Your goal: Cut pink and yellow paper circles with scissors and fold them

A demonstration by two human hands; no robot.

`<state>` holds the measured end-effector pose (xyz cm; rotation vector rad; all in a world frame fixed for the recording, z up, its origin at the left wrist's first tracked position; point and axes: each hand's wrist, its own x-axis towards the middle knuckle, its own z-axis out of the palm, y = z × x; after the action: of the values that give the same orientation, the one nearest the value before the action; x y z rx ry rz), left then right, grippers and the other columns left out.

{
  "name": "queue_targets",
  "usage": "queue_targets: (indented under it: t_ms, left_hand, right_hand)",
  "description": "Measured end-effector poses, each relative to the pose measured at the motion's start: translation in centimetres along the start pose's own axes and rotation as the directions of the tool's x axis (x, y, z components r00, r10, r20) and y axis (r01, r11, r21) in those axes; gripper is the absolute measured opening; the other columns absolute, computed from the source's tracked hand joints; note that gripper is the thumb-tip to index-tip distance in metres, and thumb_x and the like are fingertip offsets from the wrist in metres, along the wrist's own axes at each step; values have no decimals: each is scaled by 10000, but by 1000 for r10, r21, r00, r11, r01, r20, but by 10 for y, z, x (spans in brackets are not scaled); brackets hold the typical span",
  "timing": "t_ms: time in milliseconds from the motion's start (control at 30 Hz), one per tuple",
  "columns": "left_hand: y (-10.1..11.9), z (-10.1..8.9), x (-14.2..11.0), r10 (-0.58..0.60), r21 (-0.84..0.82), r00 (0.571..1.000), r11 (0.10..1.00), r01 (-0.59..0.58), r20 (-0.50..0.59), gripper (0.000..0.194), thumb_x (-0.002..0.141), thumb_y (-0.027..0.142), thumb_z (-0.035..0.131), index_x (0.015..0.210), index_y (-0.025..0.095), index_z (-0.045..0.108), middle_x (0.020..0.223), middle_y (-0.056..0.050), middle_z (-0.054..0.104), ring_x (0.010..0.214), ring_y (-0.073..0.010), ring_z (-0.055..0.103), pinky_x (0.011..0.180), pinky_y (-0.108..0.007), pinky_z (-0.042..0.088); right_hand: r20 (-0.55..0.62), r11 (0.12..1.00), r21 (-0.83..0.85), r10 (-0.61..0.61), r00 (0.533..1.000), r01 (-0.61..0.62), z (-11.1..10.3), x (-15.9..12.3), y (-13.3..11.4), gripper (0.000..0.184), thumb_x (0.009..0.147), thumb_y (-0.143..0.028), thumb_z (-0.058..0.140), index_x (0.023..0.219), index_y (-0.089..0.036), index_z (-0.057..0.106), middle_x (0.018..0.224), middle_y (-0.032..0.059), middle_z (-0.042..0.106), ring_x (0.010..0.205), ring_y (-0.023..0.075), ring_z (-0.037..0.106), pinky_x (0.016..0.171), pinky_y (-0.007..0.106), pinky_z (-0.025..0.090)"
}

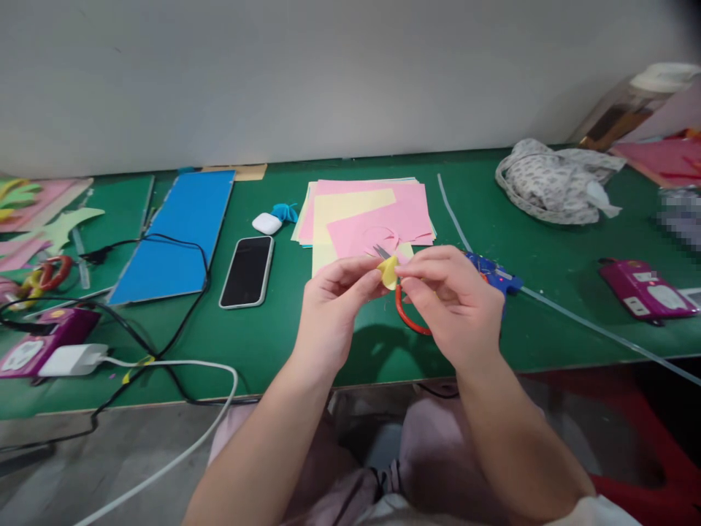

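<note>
Between my two hands, above the front of the green table, is a small curved piece of yellow paper (388,272). My left hand (334,299) pinches its left side with thumb and forefinger. The fingertips of my right hand (454,299) are closed on its right edge. Scissors with a red handle (408,315) show partly behind the hands, blades pointing at the paper stack; my fingers hide their middle. Just beyond the hands lies a pink sheet (377,219) with a round cut in it. A blue glue gun (496,276) is partly covered by my right hand.
A phone (247,272), a white earphone case (267,223) and a blue board (175,234) lie to the left. Black cables and a white cable (230,380) cross the left front edge. Rightward are a clear glue stick (591,324), a purple power strip (649,288) and a patterned cloth (553,179).
</note>
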<state>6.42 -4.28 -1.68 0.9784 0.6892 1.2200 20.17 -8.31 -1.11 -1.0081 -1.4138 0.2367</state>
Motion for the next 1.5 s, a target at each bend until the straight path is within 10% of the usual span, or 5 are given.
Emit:
queue_targets:
  t_ms: [400, 667, 1500]
  left_hand:
    - [8, -3, -4, 195, 298, 979, 932, -205, 63, 124, 801, 107, 752, 844, 217, 790, 795, 4, 786, 699, -125, 745, 667, -202, 630]
    - [7, -1, -4, 138, 91, 990, 987, -134, -36, 144, 823, 160, 751, 951, 219, 724, 843, 10, 762, 645, -87, 712, 603, -173, 611]
    - [-5, 11, -15, 505, 142, 863, 852, -504, 37, 239, 830, 56, 722, 974, 243, 684, 948, 10, 718, 942, -100, 714, 846, -196, 597]
  right_hand:
    - [119, 979, -171, -96, 988, 115, -14, 5, 8, 121, 874, -130, 718, 909, -237, 762, 868, 8, 726, 781, 148, 694, 624, 263, 578]
    - [28, 961, -215, -172, 985, 174, -8, 2, 7, 128, 887, -118, 702, 900, -234, 754, 832, 9, 728, 784, 155, 699, 681, 286, 579]
    - [-134, 999, -36, 23, 991, -28, 11, -7, 0, 138, 870, -100, 692, 887, -229, 738, 853, 2, 773, 758, 150, 729, 599, 250, 614]
